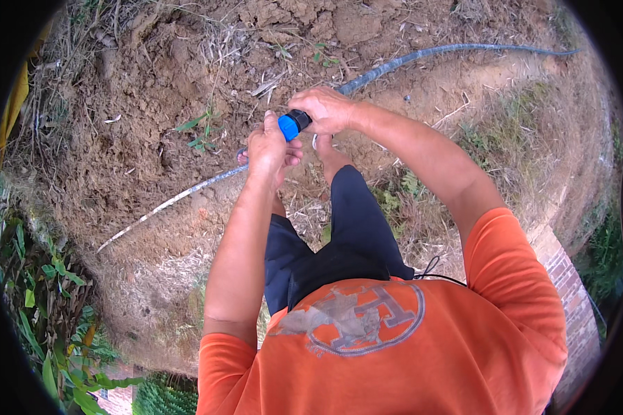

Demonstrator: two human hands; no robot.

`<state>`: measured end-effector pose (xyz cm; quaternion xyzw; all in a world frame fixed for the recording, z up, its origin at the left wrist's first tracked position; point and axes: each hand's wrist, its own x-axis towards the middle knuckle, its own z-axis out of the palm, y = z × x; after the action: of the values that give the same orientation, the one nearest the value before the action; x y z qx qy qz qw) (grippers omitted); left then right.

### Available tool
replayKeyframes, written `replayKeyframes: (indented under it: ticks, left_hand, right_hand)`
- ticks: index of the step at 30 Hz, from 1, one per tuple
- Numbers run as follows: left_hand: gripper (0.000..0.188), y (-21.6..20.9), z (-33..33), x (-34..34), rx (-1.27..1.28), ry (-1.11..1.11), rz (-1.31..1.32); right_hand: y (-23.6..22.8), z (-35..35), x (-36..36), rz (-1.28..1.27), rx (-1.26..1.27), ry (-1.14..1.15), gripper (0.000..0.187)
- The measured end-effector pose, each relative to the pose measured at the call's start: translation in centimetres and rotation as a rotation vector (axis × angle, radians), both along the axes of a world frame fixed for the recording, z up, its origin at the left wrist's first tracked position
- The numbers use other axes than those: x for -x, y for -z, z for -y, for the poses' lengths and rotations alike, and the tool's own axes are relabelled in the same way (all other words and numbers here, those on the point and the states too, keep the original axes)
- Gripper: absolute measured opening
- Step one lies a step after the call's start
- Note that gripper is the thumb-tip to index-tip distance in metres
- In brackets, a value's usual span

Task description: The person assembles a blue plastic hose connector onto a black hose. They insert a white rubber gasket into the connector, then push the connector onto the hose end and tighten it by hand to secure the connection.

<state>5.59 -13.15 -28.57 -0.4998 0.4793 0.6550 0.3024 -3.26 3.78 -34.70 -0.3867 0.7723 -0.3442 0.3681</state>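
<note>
We see the person's two hands meeting above bare, cloddy soil (pixel 145 111), with a short pipe coupling (pixel 295 124) between them. The coupling, a tubular fitting with a ribbed blue collar (pixel 287 128) toward the left and a black end (pixel 300 118) toward the right, is the nearest thing to a container that we can find; whether pipe sits inside it, and how deep, we cannot tell, because the hands cover both ends.

The left grip (pixel 268 145) is closed, its thumb standing up beside the blue collar and its fingers curled underneath. The right grip (pixel 327 111) is closed too, wrapped over the black end, with most of its fingertips turned from our view.

From beyond the right grip we follow a thick grey-blue pipe (pixel 387 68) curving along the soil to the upper right. Below the left grip, a thinner-looking, mud-pale length of pipe (pixel 180 196) slants to the lower left; its upper end is lost behind the hand.

Nearer to us are the dark trousers (pixel 358 214) and the orange shirt (pixel 422 353), bearing a worn grey print. Green leaves (pixel 34 325) crowd the lower left, and brickwork (pixel 574 304) shows at the lower right.
</note>
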Motion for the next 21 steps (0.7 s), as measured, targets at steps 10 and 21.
replayKeyframes:
  ticks: [10,21]
  left_hand:
    - [0.039,0.0,0.1,-1.1,0.361,0.299,-0.305]
    - [0.055,1.9,1.0,-0.5,0.092,0.039,-0.124]
  right_hand:
    - [0.5,0.4,-0.3,0.003,-0.008,0.004,0.025]
    - [2.2,0.8,-0.7,-0.053,0.022,0.008,0.027]
